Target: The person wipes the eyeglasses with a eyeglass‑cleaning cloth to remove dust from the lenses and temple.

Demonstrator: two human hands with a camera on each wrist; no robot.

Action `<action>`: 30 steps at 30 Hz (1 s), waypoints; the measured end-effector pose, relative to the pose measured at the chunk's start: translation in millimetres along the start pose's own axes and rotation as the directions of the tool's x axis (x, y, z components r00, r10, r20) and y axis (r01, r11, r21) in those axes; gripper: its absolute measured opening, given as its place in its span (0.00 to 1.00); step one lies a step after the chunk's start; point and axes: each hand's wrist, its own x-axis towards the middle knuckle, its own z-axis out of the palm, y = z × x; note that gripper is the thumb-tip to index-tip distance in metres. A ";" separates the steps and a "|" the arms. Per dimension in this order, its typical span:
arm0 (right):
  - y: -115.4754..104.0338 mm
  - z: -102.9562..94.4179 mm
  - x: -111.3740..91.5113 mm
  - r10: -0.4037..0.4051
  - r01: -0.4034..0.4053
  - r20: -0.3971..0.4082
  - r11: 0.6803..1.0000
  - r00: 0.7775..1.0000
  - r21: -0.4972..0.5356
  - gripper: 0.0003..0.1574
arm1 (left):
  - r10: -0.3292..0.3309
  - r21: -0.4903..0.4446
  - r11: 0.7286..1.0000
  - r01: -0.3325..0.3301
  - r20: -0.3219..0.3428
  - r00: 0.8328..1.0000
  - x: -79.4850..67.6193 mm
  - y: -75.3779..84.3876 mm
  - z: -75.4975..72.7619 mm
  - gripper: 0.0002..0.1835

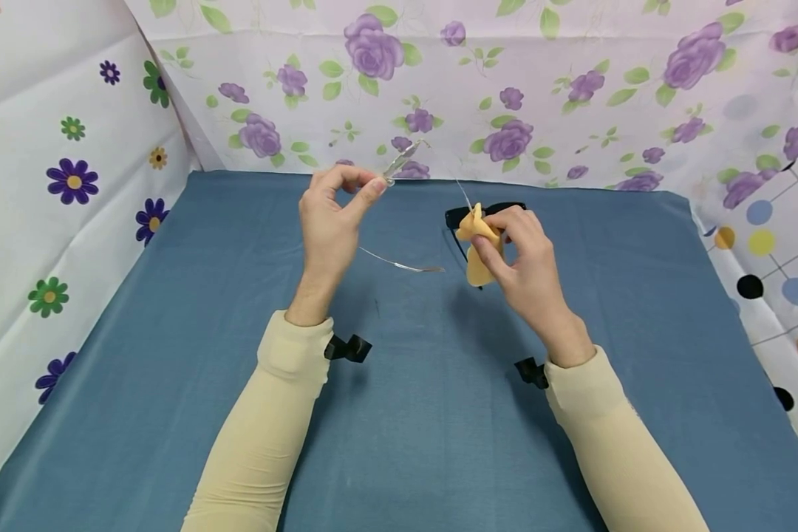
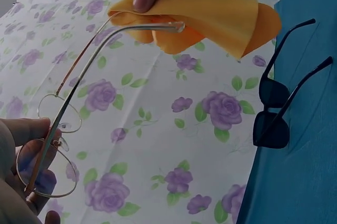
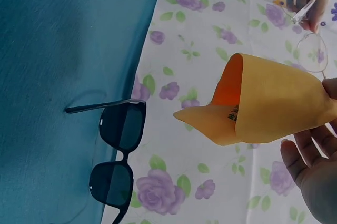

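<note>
My left hand (image 1: 335, 214) holds a pair of thin wire-rimmed eyeglasses (image 1: 402, 161) by the front, fingers at a lens and near the bridge. Both temples point toward the right hand, one of them (image 2: 63, 109) bare along its length. With thumb and fingers, my right hand (image 1: 522, 251) pinches a folded yellow cloth (image 2: 221, 18) around the end of the other temple, hiding its tip. The free part of the cloth (image 3: 284, 97) hangs loosely folded, with a small dark print inside. Both hands are raised over the table.
Black sunglasses (image 3: 118, 182) lie with temples spread at the far edge of the blue tablecloth (image 1: 425, 414), just behind the right hand. A flowered sheet (image 1: 545, 89) rises behind the table. More patterned sheets hang at left and right.
</note>
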 end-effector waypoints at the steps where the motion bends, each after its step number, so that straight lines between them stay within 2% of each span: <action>1: -0.8 -0.2 0.5 -0.002 0.002 -0.009 1.000 1.000 0.001 0.08 | -0.012 0.005 1.000 0.012 0.006 1.000 -0.1 0.1 0.4 0.08; 5: -5.3 -1.7 2.1 -0.002 0.003 -0.049 1.000 0.999 0.019 0.07 | -0.033 0.024 0.999 0.032 0.033 0.999 -0.6 0.7 2.3 0.09; 9: -8.6 -2.6 2.4 0.016 -0.012 -0.071 0.999 0.997 0.050 0.06 | -0.006 0.018 1.000 0.005 0.032 0.999 -1.2 0.4 2.7 0.08; 17: -3.5 -2.0 0.5 -0.005 0.006 -0.018 1.000 1.000 0.021 0.05 | -0.016 -0.036 0.999 0.016 0.017 1.000 0.1 1.2 -0.5 0.08; 24: 3.6 -0.6 -0.7 -0.047 0.047 0.013 0.998 0.999 -0.036 0.08 | -0.017 -0.030 0.999 0.017 0.010 1.000 0.9 0.8 -2.4 0.08; 30: 6.2 0.3 -1.8 -0.041 0.043 0.039 0.997 0.998 -0.069 0.09 | -0.029 -0.041 0.999 0.029 0.005 1.000 0.6 1.3 -2.5 0.08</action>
